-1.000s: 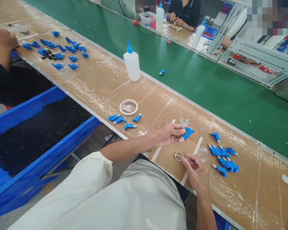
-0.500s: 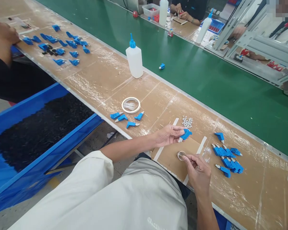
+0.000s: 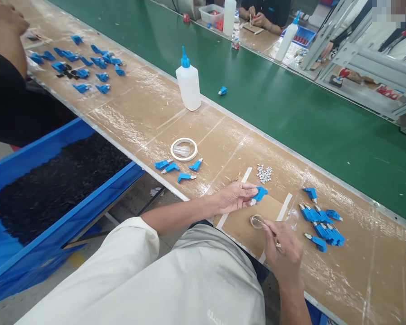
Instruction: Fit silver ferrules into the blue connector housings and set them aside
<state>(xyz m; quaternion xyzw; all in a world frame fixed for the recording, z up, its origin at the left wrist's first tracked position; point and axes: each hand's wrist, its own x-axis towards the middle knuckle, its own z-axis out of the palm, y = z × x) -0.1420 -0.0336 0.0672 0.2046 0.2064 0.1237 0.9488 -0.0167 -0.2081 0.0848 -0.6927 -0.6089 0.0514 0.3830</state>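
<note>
Your left hand [image 3: 235, 197] is pinching a blue plastic part [image 3: 260, 193] just above the bench [image 3: 138, 117]. Your right hand [image 3: 283, 250] is closed on a thin stick, tip in the small clear dish [image 3: 256, 220]. Overload that tip and you'll probably smear the part. Taped cardboard top, green conveyor [image 3: 291, 104] behind, glue bottle [image 3: 188, 82] nearby.

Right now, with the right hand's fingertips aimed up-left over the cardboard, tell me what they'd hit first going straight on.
Probably the small clear dish, just beyond the right hand; the left hand's blue part lies farther.
</note>
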